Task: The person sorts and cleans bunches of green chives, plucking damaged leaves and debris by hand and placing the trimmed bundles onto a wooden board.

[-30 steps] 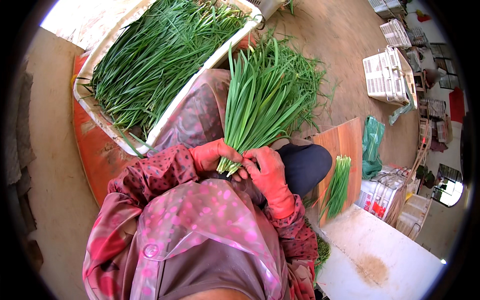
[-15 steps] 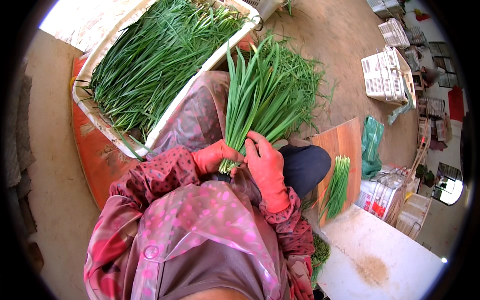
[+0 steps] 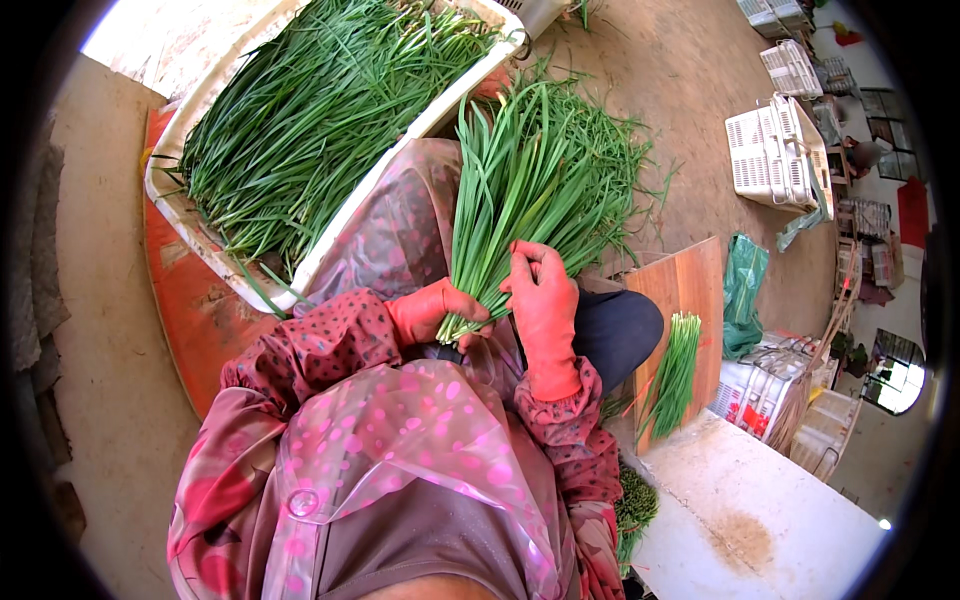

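My left hand (image 3: 434, 310), in a red-orange rubber glove, is closed around the pale stem ends of a bunch of garlic chives (image 3: 490, 215). The long green leaves fan up and away from me above my lap. Beside the bunch's right side is my right hand (image 3: 543, 295), gloved the same. Its fingers are bent in a pinch against the leaves; what lies between the fingertips is too small to make out. More loose chives (image 3: 610, 170) are heaped just beyond the bunch.
A white crate (image 3: 345, 215) full of chives stands at the upper left. To the right, a small chive bundle (image 3: 675, 375) lies on a wooden board (image 3: 700, 290) next to a white board (image 3: 770, 500). White baskets (image 3: 775, 150) and a green bag (image 3: 743, 300) stand farther right.
My right hand has moved up and slightly right, from near the stems to the leaves. The leaves have spread a little. My left hand keeps its grip in place.
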The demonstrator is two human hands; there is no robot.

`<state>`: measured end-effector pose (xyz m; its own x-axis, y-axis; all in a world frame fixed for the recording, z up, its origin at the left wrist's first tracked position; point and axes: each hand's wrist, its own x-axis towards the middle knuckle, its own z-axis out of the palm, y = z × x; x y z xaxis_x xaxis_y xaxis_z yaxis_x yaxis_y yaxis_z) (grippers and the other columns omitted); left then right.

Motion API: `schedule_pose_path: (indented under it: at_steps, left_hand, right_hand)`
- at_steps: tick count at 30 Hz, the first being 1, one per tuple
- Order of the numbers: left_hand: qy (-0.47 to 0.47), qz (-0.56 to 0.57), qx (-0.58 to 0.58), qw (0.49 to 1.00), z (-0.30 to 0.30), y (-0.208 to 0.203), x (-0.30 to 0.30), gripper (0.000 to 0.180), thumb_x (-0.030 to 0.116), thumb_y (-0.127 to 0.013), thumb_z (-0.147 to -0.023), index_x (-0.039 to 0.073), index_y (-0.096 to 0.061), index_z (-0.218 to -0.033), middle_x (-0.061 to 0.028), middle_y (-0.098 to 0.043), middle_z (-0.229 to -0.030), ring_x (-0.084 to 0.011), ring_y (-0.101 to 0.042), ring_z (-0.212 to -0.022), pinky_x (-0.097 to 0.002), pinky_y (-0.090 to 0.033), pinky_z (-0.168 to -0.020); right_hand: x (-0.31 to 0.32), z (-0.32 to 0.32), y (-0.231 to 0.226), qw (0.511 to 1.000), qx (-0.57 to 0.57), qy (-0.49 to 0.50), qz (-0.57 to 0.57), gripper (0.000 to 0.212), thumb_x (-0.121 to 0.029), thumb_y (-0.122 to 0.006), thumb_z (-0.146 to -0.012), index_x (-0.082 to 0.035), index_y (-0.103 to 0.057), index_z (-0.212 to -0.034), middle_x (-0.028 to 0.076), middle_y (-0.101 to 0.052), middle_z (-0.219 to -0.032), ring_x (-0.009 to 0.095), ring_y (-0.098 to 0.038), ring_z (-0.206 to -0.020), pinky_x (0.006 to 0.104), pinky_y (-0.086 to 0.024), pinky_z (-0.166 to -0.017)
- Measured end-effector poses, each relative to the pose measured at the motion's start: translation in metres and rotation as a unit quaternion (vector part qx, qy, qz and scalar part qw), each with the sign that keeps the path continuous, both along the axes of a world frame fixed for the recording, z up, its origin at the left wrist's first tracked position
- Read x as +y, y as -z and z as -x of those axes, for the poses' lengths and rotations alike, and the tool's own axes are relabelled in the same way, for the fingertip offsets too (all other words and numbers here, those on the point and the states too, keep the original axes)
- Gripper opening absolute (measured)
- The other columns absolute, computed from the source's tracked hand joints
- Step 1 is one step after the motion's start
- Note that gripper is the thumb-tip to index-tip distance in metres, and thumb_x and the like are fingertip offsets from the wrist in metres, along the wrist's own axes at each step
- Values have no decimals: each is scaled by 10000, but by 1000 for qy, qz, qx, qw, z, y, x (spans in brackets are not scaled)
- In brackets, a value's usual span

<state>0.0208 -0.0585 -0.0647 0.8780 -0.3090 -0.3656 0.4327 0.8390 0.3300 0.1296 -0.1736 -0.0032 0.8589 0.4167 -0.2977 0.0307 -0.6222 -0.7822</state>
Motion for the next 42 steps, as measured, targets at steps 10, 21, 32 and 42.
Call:
schedule_pose_path:
  at_steps: [10,21,32,42]
  left_hand:
    - [24,-66,-4,998,3,3,2,212,64,-676,-765,10,-621,-962,-93,-630,-750,-139,-581,-517,-250,-496,-462]
    - [79,-133,-16,988,-1,-3,2,208,57,-671,-730,15,-621,-928,-68,-604,-725,-141,-568,-540,-240,-463,-490]
    - [57,-60,6,997,-2,13,3,164,96,-660,-784,-8,-635,-909,-95,-642,-752,-152,-593,-528,-261,-500,-475]
    - [23,-49,29,998,-2,32,8,136,100,-632,-801,-21,-641,-863,-97,-643,-728,-152,-587,-534,-277,-493,-505]
  right_hand:
    - [16,-27,-13,984,164,67,27,373,-340,-636,-901,14,-619,-1019,66,-628,-658,110,-520,-464,258,-421,-460]
    - [0,-43,4,957,238,147,-81,298,-314,-619,-895,-41,-655,-1010,14,-621,-691,69,-484,-511,217,-356,-496]
    - [-15,-17,4,941,178,211,-196,176,-225,-630,-907,-54,-668,-911,28,-670,-768,70,-585,-608,201,-395,-519]
    - [-30,18,-7,850,382,-36,-361,260,-239,-518,-997,7,-570,-932,85,-650,-791,136,-597,-579,243,-512,-609]
